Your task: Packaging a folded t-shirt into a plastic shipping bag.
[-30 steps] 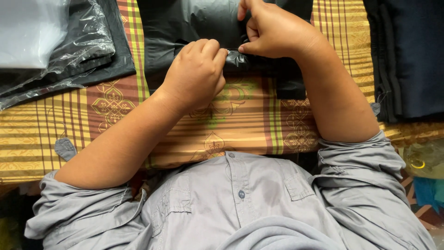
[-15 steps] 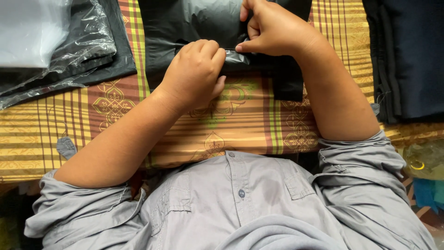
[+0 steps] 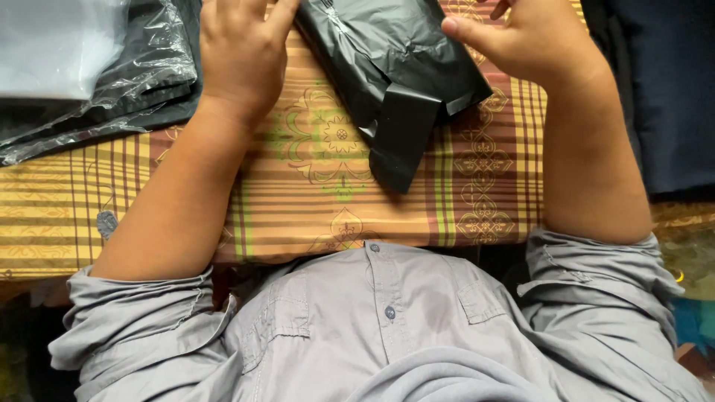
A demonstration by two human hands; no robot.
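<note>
Left hand (image 3: 242, 56) spread, fingertips touching the black plastic parcel (image 3: 391, 63); right hand (image 3: 532, 45) thumbs its right edge. Soft, slippery, probably light; grip the taped fold.
</note>
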